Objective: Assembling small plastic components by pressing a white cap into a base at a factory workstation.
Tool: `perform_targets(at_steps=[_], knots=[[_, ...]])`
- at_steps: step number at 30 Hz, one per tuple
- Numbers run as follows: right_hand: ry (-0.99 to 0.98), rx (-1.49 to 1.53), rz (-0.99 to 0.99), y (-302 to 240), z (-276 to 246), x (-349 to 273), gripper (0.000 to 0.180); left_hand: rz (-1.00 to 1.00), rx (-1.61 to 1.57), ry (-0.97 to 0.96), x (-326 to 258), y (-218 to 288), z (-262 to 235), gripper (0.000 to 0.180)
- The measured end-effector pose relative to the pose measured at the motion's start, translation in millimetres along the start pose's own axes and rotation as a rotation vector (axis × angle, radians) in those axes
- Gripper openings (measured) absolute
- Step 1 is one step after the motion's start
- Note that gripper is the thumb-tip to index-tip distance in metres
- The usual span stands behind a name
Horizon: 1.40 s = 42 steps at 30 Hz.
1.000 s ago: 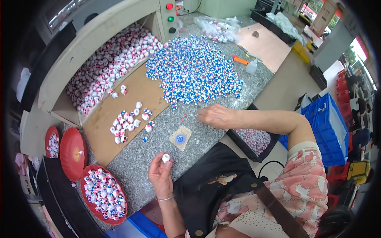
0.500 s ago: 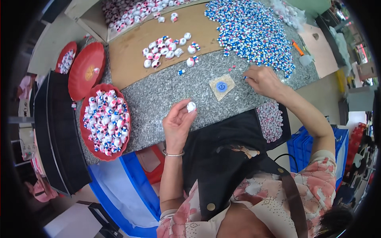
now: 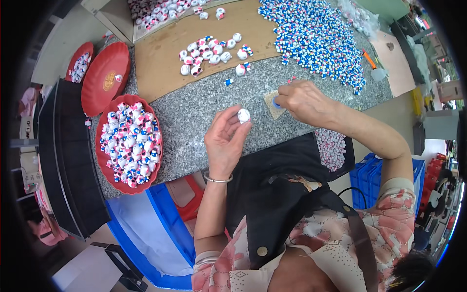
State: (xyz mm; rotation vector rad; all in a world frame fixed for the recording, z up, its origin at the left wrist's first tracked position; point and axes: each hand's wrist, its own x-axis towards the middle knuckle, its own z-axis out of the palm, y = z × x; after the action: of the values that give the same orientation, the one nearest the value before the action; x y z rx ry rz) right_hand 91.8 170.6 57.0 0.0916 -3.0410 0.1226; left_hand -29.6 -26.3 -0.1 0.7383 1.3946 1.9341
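Thumb and fingers of my left hand [image 3: 226, 141] pinch a small round white piece [image 3: 243, 115], like a toy figure's head, above the speckled grey tabletop [image 3: 189, 126]. My right hand [image 3: 306, 102] is closed, its fingertips down at the blue disc [image 3: 276, 102] on a square tan pad [image 3: 271, 108]. Those fingers cover much of the disc, and whatever they hold is hidden. Beyond my hands, a loose group of white-and-pink round pieces [image 3: 214, 59] lies on brown cardboard [image 3: 160, 63]. One small blue-and-white piece [image 3: 229, 82] sits apart on the stone.
A heap of tiny blue-and-white pieces [image 3: 316, 44] spreads at the far right, beside an orange-handled scraper [image 3: 369, 59]. On the left, a red scalloped tray [image 3: 99, 163] holds many white, pink and blue pieces, with an upright-edged red dish [image 3: 92, 92] behind. Pink-and-white bits [image 3: 331, 148] fill a dark tray near me.
My right hand has moved left and nearer, from the edge of the blue heap to the blue disc. My left hand, still pinching the white piece, has risen slightly toward the pad.
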Motion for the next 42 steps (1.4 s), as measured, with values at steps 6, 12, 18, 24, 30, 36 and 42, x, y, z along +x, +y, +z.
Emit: perform_targets(at_steps=[6,12,18,24,30,36,42], knots=[[0.0,0.117,0.032,2.8,4.8,-2.8,0.007,0.002,0.1,0.036,-9.3,-11.8,4.4,0.034],[0.263,0.416,0.251,-10.6,1.2,-20.8,0.013,0.125,0.23,0.049,-1.2,-22.3,27.1,0.033],[0.165,1.378,0.725,-18.1,0.6,-29.8,0.016,0.302,0.413,-0.013,0.7,-24.8,42.2,0.035],[0.049,1.423,0.673,-21.1,-8.4,-37.9,0.014,0.198,0.215,-0.169,-0.5,-20.9,38.2,0.034],[0.269,0.869,0.197,-36.7,-11.2,-40.6,0.015,-0.204,0.162,-0.365,-4.1,14.1,32.9,0.025],[0.259,0.794,0.191,-46.2,-1.5,-21.4,0.017,-0.268,-0.144,-0.246,-16.1,-3.1,13.5,0.025],[0.268,0.601,0.207,23.2,29.9,-4.7,0.021,-0.076,0.195,0.083,-5.0,47.7,-41.4,0.019]])
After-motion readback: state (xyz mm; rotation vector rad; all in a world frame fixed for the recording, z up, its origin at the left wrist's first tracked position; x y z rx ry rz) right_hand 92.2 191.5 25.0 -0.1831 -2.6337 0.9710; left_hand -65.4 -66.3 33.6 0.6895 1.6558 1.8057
